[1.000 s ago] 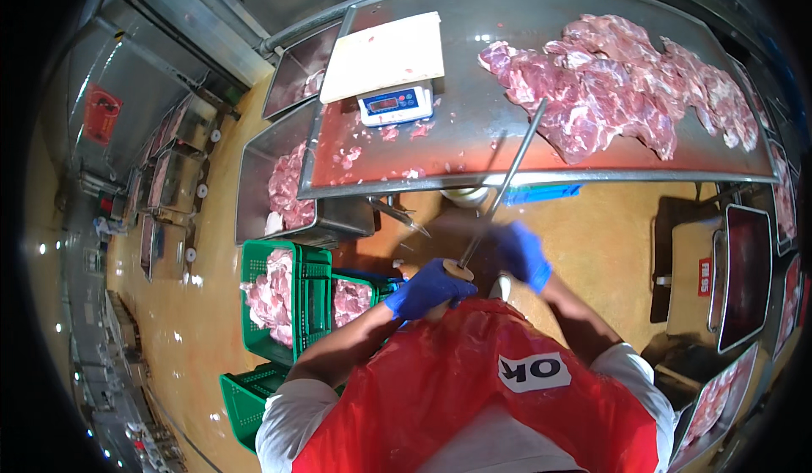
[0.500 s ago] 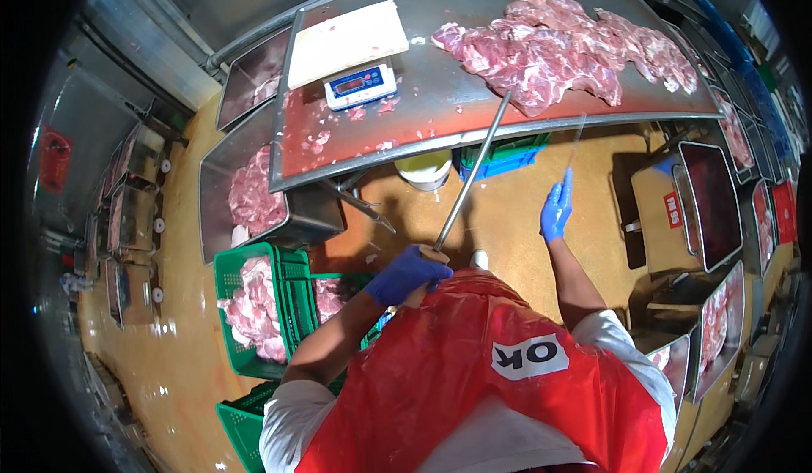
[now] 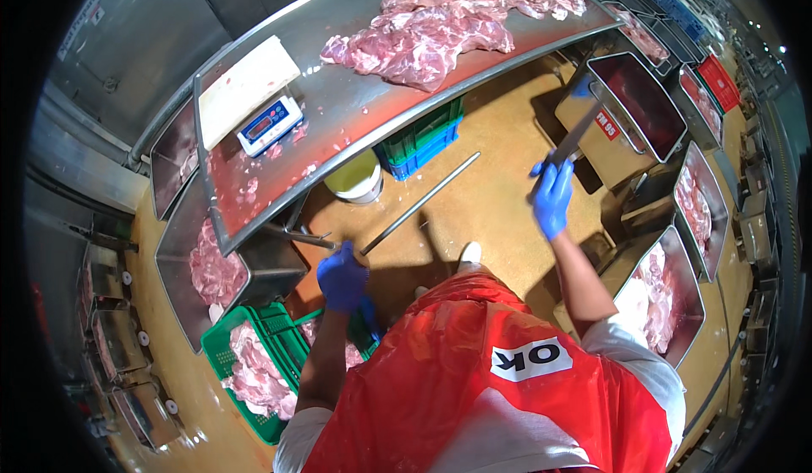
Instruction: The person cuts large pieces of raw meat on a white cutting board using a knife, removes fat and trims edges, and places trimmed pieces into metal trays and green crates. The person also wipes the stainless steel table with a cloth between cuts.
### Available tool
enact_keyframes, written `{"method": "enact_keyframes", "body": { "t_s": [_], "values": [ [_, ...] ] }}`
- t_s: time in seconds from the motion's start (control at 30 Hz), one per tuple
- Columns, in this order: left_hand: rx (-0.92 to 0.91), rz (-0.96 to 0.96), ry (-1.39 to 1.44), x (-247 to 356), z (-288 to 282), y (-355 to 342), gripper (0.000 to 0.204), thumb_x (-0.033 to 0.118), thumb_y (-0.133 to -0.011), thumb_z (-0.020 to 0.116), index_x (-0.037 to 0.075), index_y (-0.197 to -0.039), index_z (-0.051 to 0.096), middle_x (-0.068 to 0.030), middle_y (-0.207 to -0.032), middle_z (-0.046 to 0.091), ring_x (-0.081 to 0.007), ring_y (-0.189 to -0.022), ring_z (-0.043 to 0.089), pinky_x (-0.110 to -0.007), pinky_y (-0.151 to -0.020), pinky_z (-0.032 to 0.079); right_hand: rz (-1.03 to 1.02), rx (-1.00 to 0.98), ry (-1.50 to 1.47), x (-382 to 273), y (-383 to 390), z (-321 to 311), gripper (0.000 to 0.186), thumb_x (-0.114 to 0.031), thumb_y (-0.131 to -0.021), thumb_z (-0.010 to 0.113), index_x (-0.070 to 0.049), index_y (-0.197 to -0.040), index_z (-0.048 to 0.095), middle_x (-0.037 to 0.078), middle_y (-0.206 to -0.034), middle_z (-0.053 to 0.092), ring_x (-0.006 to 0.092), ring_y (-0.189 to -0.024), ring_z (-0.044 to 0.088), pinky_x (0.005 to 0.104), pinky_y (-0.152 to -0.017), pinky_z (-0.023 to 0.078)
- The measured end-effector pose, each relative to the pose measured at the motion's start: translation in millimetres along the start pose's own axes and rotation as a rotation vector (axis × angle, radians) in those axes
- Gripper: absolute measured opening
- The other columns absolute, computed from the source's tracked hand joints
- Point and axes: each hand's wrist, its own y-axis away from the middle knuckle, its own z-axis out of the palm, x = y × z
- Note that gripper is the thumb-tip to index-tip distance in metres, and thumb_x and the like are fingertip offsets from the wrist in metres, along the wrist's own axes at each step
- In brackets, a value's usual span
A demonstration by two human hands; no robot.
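Note:
My left hand [image 3: 342,277], in a blue glove, is closed on the handle of a long metal sharpening steel [image 3: 421,202], whose rod slants up to the right beside the table. Further right, my right hand [image 3: 551,194], also gloved, grips a knife [image 3: 577,133] with its blade pointing up and away, apart from the steel. On the steel table [image 3: 326,122] lie large pieces of pink raw meat [image 3: 423,46] and small scraps. A white board [image 3: 241,84] rests at the table's left, by a white and blue scale [image 3: 269,125].
A meat-filled steel tub [image 3: 173,262] and green crates [image 3: 218,355] stand left of me. On my right are more tubs [image 3: 702,262] with meat and a dark-lined bin [image 3: 636,105]. A bucket [image 3: 355,190] and stacked blue and green crates [image 3: 419,152] sit under the table.
The view has swung, so the table appears higher and more tilted. Both hands have drawn further apart; the steel now points more to the right and the knife blade shows clearly.

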Motion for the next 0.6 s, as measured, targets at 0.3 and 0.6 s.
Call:
{"method": "enact_keyframes", "body": {
  "t_s": [0.3, 0.6],
  "values": [
    [0.034, 0.073, 0.065, 92.9, -92.3, -68.0, 0.014, 0.024, -0.080, 0.067, 0.014, -0.078, 0.057, -0.0112, -0.066, 0.061, -0.0373, -0.060, 0.059, -0.050, -0.056, 0.045, -0.502, -0.319, 0.147, -19.0, 14.7, -12.7, 0.010, -0.010, -0.099, 0.052, -0.002, -0.097, 0.059, 0.014, -0.074, 0.056, 0.0285, -0.062, 0.059, 0.0370, -0.057, 0.047],
    [0.115, 0.109, 0.050, 171.4, -134.1, -103.7, 0.019, 0.022, -0.072, 0.075, 0.013, -0.081, 0.060, -0.0146, -0.070, 0.065, -0.0386, -0.065, 0.063, -0.049, -0.059, 0.050, -0.617, -0.860, 0.506, 59.2, 5.7, -47.5, 0.012, -0.009, -0.093, 0.056, -0.005, -0.084, 0.063, 0.015, -0.071, 0.058, 0.0334, -0.061, 0.057, 0.0395, -0.056, 0.048]
  ]
}}
